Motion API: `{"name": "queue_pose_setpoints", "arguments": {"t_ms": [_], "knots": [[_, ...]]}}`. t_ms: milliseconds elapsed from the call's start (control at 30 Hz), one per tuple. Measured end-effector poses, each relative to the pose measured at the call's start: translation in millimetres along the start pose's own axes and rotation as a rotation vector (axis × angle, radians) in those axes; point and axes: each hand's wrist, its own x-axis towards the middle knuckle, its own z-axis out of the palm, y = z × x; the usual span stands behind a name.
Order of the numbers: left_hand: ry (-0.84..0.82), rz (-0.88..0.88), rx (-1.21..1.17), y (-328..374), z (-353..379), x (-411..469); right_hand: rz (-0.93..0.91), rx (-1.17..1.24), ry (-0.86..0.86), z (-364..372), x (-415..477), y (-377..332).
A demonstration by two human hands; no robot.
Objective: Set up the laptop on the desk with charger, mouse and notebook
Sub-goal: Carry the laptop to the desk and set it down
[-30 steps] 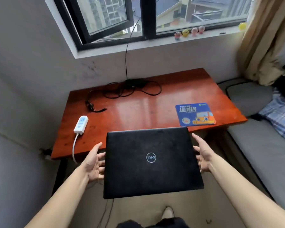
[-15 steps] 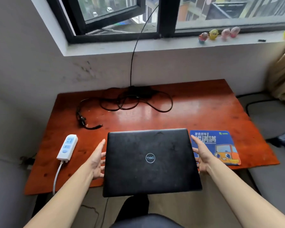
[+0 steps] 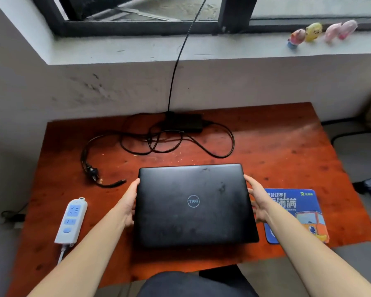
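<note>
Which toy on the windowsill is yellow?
The second toy from the left; the other three are mostly pink.

Both forearms (image 3: 90,243) stretch forward, roughly parallel. The left hand (image 3: 130,203) and right hand (image 3: 257,202) face each other, palms inward, fingers fairly straight.
</note>
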Motion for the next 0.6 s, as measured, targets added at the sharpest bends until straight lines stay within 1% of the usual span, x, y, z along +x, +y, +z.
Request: {"name": "queue_pose_setpoints", "arguments": {"t_ms": [100, 167, 267, 367, 467, 600], "knots": [[0.012, -0.005, -0.010, 5.2, 8.1, 8.7, 0.016, 0.012, 0.012, -10.7, 28.5, -6.2], [0.025, -0.008, -0.013, 6.8, 12.9, 12.3, -0.008, 0.009, 0.015, -17.0, 47.0, -8.0], [0.075, -0.006, -0.033, 11.5, 21.5, 14.9, -0.022, -0.003, -0.023, -21.0, 68.3, -15.0], [0.110, 0.021, -0.060, 15.5, 32.0, 15.1, -0.071, -0.035, -0.035, -20.5, 79.1, -25.8], [0.123, 0.060, -0.077, 16.2, 42.5, 15.1, -0.069, -0.098, -0.046, -19.9, 84.3, -34.2], [0.126, 0.104, -0.026, 13.1, 45.5, 21.1, -0.041, -0.181, -0.059, -23.0, 85.8, -42.1]]}}
